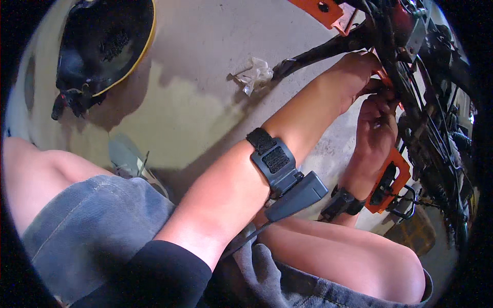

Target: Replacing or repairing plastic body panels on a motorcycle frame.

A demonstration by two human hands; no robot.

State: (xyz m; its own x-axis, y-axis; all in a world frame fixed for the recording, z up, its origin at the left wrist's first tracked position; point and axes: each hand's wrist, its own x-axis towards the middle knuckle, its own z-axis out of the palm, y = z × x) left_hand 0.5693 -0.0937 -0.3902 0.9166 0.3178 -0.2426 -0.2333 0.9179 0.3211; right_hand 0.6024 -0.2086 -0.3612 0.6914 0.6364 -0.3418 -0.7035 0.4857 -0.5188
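My left hand (362, 72) reaches up to a thick bundle of dark cables (394, 66) on the machine at the right. Its fingers are bent inward, their tips partly hidden by the bundle. Just below, my right hand (377, 120) is held with curled fingers close to the left fingertips. A reddish-orange glint shows between the two hands; whether it is a wire or another small part cannot be told. Thinner black wires (434, 128) run down beside my right hand.
An orange metal bracket (403, 168) sits below my right hand, and another orange piece (321, 11) juts in above. Crumpled clear plastic (255, 76) lies on the floor by a dark tube (321, 50). A black shell with a yellow rim (152, 31) is at far left.
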